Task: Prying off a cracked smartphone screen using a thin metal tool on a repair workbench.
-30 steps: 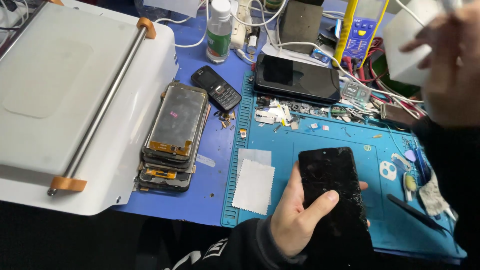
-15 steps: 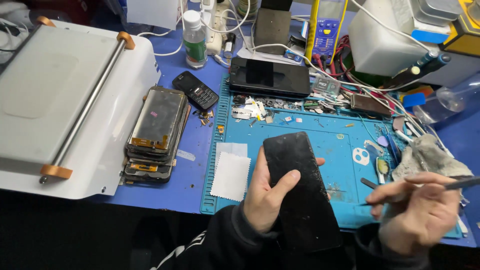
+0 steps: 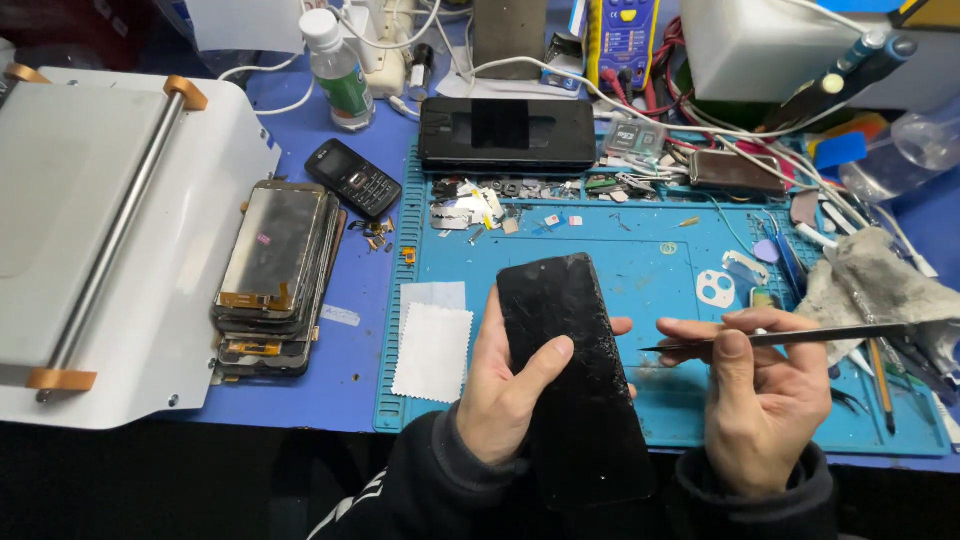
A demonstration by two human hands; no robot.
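Here left hand (image 3: 505, 385) grips cracked phone (image 3: 575, 370), right hand (image 3: 765, 395) tweezers (image 3: 790, 337)

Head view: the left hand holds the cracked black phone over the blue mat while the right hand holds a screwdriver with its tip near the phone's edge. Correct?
Not quite. In the head view the right hand holds thin metal tweezers, not a screwdriver. The rest stands: the left hand holds the cracked black phone over the blue mat, tip near its edge.
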